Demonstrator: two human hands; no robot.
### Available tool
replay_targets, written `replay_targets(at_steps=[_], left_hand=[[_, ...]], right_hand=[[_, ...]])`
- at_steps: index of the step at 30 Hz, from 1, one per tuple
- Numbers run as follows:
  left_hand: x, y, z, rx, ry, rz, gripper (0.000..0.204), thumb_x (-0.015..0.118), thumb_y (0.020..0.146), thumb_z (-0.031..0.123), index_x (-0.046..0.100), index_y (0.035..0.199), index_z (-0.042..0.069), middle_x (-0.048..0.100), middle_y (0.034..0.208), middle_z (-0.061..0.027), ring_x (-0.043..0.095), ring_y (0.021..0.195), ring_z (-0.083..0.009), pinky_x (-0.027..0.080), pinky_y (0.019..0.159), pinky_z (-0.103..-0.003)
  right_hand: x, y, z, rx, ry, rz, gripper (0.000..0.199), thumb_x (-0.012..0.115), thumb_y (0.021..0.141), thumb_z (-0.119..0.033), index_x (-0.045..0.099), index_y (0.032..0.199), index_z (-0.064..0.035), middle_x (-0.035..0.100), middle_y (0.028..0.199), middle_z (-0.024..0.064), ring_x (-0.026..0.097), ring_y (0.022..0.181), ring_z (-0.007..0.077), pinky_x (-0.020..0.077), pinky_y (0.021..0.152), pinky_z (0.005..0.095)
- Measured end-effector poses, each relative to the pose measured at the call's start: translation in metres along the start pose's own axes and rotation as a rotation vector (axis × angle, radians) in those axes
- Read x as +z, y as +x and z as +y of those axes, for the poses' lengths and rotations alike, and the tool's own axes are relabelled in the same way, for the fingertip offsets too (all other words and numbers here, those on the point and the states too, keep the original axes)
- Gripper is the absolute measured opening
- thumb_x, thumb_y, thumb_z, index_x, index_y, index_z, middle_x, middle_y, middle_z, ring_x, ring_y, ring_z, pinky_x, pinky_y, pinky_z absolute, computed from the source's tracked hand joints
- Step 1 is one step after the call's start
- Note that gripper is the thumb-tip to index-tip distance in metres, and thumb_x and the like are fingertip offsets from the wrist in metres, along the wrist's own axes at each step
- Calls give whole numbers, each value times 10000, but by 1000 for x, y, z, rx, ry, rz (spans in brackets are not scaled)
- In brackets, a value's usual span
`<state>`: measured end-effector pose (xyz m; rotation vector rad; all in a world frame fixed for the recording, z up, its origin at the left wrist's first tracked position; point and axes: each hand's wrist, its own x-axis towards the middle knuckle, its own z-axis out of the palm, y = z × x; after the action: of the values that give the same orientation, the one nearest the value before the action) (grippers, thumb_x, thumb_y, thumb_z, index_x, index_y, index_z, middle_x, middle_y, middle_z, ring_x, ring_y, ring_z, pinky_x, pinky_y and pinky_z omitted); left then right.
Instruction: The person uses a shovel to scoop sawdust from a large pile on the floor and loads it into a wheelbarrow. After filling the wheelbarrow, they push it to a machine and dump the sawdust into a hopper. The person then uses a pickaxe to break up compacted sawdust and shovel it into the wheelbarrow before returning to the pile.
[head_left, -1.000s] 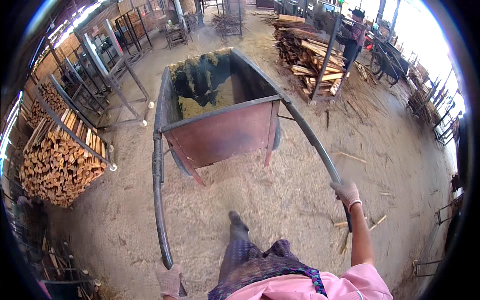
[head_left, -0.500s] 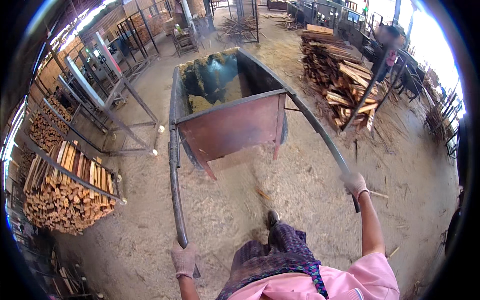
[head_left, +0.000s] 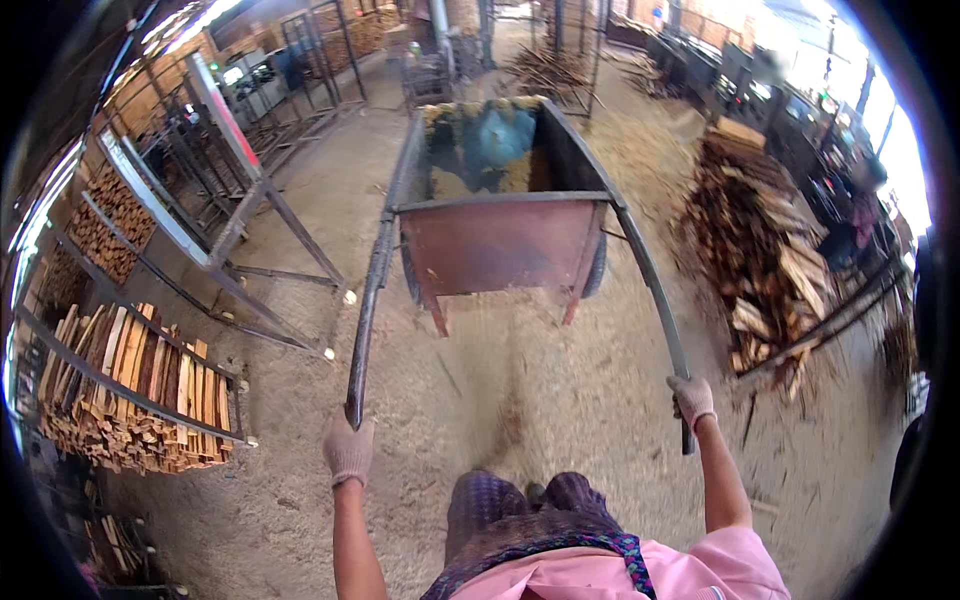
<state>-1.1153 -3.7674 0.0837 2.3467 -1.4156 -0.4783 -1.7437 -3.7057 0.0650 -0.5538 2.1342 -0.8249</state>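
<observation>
In front of me stands a metal handcart [head_left: 510,245] with a worn reddish panel facing me and a deep dark tray. Some sawdust-like yellowish stuff [head_left: 448,184] clings to its walls and floor. Two long dark bars run back from it to my hands. My left hand [head_left: 348,447], in a pale knitted glove, is closed around the end of the left bar. Near the end of the right bar, my right hand [head_left: 692,398], gloved alike, is wrapped around it. The cart's short legs hang below the tray, and part of a wheel [head_left: 596,262] shows at its right.
A rack of stacked wood strips [head_left: 140,390] stands at left, beside metal frames [head_left: 250,200] on small white wheels. To the right lies a long heap of split wood [head_left: 750,250], with metal bars at its near end. Machinery [head_left: 740,75] lines the far right. Debris litters the floor.
The cart now points straighter ahead of me, and the wood heap on the right appears nearer and farther right. Both hands have kept hold of the bars while my legs stepped.
</observation>
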Motion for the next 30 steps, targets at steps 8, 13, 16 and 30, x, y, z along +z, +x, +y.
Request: replay_targets(at_steps=[8,13,16,30], left_hand=[[54,326,61,49,92,111,454,693,862,246,593,1246,25,693,1060,-283,667,994,-476,523,883,-531],[76,510,88,44,195,-43,562,662,861,189,529,1374,-1,644,1214,-308,625,1141,-460,484,993,-505],[94,552,156,471,207,404,578,651,863,201,533,1392,3,645,1204,-307,623,1154,-441,470,1022,-485],[265,761,594,732,-63,-1048,735,650,913,555,548,1371,-11,701,1150,-246,680,1111,-357,514,921,-426]], right_hand=[[195,117,-163,-5,40,-7,260,712,875,-264,591,799,-47,543,618,35,546,490,166,479,447,347],[302,187,-247,75,182,-74,259,720,859,-229,569,734,-61,558,611,49,552,482,188,484,449,364],[371,232,-318,199,356,-151,258,743,860,-221,573,738,-70,559,624,49,551,481,202,493,451,380],[696,406,-603,-417,294,0,250,636,976,-299,659,1067,-67,680,809,141,653,656,244,513,566,388]])
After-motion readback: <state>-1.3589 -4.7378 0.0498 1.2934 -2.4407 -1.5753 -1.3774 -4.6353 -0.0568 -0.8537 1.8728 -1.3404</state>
